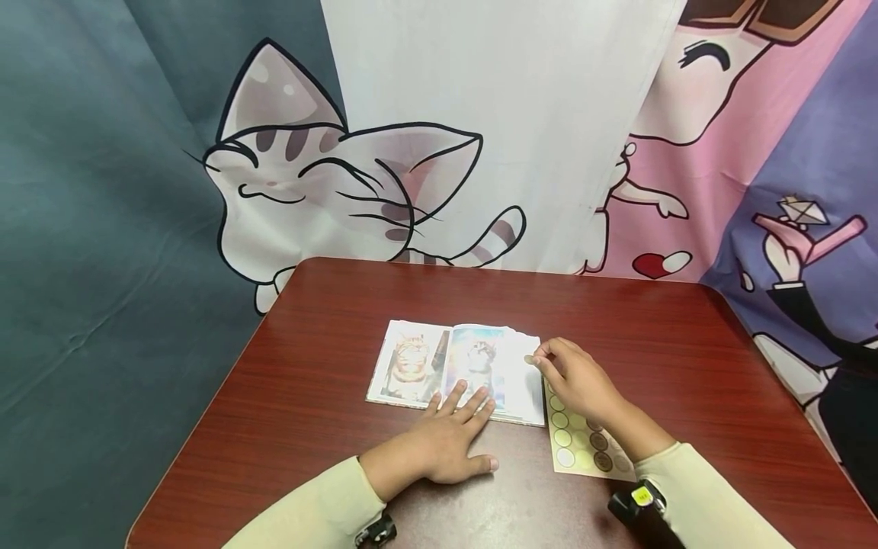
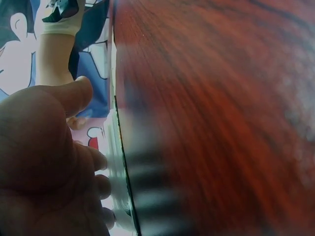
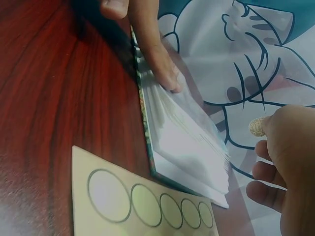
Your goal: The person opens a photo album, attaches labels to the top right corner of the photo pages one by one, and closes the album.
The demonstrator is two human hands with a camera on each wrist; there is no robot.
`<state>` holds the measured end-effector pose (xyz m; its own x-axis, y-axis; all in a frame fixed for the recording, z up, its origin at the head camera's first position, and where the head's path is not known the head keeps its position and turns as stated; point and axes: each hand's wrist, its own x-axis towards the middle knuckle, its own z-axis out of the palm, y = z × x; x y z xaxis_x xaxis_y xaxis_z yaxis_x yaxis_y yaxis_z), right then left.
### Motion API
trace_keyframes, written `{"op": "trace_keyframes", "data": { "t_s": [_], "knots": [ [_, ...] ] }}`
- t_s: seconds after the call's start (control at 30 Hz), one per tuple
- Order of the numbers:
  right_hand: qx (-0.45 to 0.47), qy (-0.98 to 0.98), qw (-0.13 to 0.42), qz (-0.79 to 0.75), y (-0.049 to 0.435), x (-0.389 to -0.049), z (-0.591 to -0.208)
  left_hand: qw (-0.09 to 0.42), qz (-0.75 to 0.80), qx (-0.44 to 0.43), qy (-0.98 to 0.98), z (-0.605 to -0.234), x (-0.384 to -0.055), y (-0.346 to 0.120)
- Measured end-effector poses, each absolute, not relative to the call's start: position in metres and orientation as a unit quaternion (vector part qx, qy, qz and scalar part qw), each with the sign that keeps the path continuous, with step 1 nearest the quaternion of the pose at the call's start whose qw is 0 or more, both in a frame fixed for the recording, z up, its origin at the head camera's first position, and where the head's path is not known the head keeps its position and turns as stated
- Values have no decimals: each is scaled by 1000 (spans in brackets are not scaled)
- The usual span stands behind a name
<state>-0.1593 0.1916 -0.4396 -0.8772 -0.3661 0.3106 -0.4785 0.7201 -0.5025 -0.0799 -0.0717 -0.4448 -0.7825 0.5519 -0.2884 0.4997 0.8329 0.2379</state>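
Observation:
An open book (image 1: 524, 389) with cat pictures on its pages lies on the table. My left hand (image 1: 453, 442) rests with spread, straight fingers on the book's lower edge, its thumb out over the table. Just off the right page, my right hand (image 1: 579, 377) pinches a small round gold sticker (image 3: 257, 127) between thumb and forefinger. Beneath that hand and forearm lies a pale yellow sticker sheet (image 1: 564, 436) with rows of circles, some gold and some light; the arm hides part of it. In the left wrist view the left fingers (image 2: 101, 187) touch the book.
The red-brown wooden table (image 1: 309, 343) has rounded far corners. Behind it hangs a cloth backdrop (image 1: 549, 99) with cartoon cats and figures. A wrist camera (image 1: 638, 503) is strapped on the right sleeve and another wrist camera (image 1: 376, 530) on the left.

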Motion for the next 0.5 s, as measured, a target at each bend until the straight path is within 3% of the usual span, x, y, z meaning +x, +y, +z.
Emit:
{"op": "trace_keyframes", "data": {
  "t_s": [0.5],
  "knots": [
    [242, -919, 54, 305, 169, -180, -440, 175, 71, 286, 939, -445, -81, -73]
  ]
}}
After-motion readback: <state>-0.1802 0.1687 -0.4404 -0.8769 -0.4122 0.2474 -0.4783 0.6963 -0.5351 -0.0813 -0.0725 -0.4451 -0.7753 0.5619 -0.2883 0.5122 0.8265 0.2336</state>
